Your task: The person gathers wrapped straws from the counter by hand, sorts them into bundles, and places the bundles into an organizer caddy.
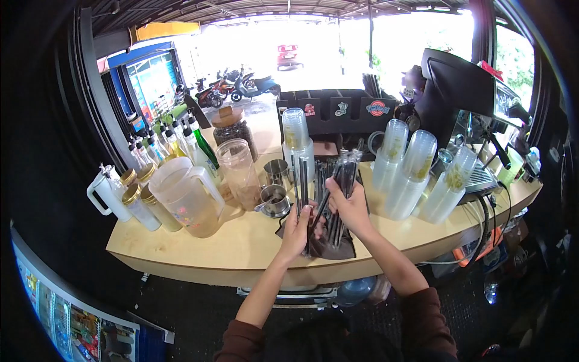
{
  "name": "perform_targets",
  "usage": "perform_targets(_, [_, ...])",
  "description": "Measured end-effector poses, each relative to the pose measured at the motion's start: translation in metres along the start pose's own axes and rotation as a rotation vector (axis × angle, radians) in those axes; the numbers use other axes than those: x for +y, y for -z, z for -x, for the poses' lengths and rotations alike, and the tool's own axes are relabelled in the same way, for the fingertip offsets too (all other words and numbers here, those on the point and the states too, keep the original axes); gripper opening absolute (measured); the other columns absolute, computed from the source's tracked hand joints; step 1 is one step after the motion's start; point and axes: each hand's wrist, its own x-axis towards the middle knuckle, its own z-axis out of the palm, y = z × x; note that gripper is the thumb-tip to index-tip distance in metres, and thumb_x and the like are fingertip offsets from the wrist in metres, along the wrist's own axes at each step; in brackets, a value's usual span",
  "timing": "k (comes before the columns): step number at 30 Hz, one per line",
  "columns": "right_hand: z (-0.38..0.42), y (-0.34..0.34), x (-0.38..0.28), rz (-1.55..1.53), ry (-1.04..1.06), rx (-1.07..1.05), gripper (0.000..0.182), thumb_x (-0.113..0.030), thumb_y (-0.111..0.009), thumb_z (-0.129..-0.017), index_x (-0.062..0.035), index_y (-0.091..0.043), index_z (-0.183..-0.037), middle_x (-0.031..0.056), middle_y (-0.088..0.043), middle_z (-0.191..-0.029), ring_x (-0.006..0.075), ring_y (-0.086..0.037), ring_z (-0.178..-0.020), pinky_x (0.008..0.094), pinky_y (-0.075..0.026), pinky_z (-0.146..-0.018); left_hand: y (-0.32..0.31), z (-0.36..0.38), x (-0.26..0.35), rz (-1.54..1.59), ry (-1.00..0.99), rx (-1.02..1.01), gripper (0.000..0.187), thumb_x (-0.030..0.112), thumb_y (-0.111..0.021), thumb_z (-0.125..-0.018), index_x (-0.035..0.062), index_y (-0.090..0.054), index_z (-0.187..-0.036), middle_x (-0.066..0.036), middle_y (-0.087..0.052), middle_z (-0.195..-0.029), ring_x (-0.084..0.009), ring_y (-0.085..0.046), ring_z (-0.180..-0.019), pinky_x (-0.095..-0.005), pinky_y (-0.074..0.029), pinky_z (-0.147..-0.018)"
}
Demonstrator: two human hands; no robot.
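Note:
Over the front of the counter, my left hand [294, 232] is closed around a few upright black straws [303, 181]. Beside it, my right hand [348, 205] grips a thicker bundle of black straws [345, 175] with shiny, clear-looking tops. Between the hands more dark straws show, partly hidden by my fingers. Below them a dark brown cloth [335, 250] lies on the counter. Just left of my left hand stand a small metal cup [275, 202] and a metal pitcher [277, 173].
On the wooden counter [247, 247], a plastic jug [187, 196], a clear canister [239, 175] and several bottles stand at left. Stacks of plastic cups [407, 190] stand at right, near an espresso machine [473, 172]. A black organizer [335, 117] is at the back.

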Motion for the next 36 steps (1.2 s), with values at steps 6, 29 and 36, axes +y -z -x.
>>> perform_targets(6, [-0.001, 0.001, -0.012, -0.143, 0.077, 0.052, 0.019, -0.02, -0.052, -0.087, -0.0023, -0.048, -0.081, -0.001, -0.043, -0.053, 0.0057, -0.04, -0.04, 0.022, -0.032, -0.037, 0.005, -0.007, -0.012, -0.041, -0.113, 0.109, 0.027, 0.024, -0.038, -0.093, 0.0005, -0.045, -0.105, -0.006, -0.052, -0.069, -0.0077, -0.045, -0.051, -0.0192, -0.039, -0.047])
perform_targets(29, [-0.005, 0.014, -0.015, -0.026, 0.149, 0.023, 0.013, -0.013, -0.056, -0.084, -0.0028, -0.049, -0.081, -0.0011, -0.047, -0.057, 0.0049, -0.042, -0.044, 0.0216, -0.034, -0.039, 0.0, -0.006, -0.021, -0.086, -0.146, 0.094, 0.035, 0.033, -0.035, -0.093, 0.0023, -0.051, -0.097, 0.0, -0.049, -0.07, -0.0047, -0.041, -0.055, -0.0183, -0.033, -0.048])
perform_targets(36, [0.012, 0.006, -0.033, -0.075, -0.132, -0.165, 0.021, -0.016, -0.061, -0.081, -0.0028, -0.052, -0.094, -0.0025, -0.047, -0.055, 0.0036, -0.04, -0.04, 0.0187, -0.036, -0.036, -0.006, 0.006, -0.016, -0.169, 0.014, -0.115, 0.035, 0.034, -0.035, -0.093, 0.0033, -0.052, -0.096, 0.004, -0.038, -0.063, -0.004, -0.033, -0.054, -0.0181, -0.028, -0.049])
